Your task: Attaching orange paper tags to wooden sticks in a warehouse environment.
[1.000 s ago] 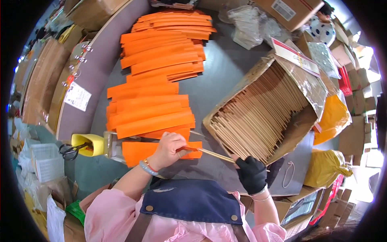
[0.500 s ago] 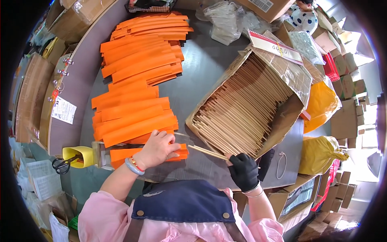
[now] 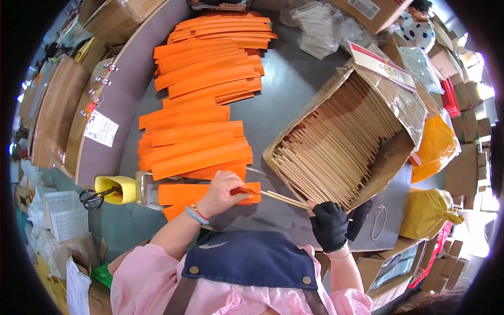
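My left hand (image 3: pixel 220 193) pinches the near end of a flat orange sleeve (image 3: pixel 181 194), whose mouth gapes open beside my thumb. A pair of thin wooden sticks like chopsticks (image 3: pixel 283 198) is gripped in my right hand (image 3: pixel 329 227), which wears a black fingerless glove. The sticks' left tips are close to the sleeve's open end; whether they touch it I cannot tell. Several more orange sleeves (image 3: pixel 202 139) lie overlapped in a long stack just beyond my left hand. An open cardboard box (image 3: pixel 275 165) packed with wooden sticks tilts on the table beyond my right hand.
A yellow holder (image 3: pixel 126 190) with black scissors (image 3: pixel 92 199) sits at the table's left side. A grey panel (image 3: pixel 118 84) borders the table on the left. Plastic bags (image 3: pixel 317 31) lie at the back. Yellow bags (image 3: pixel 428 212) stand to the right. Another person (image 3: pixel 417 29) is at far right.
My view has shifted, so the scene sits farther right. My left hand now holds the sleeve's end with its mouth spread open. The sticks remain in my right hand.
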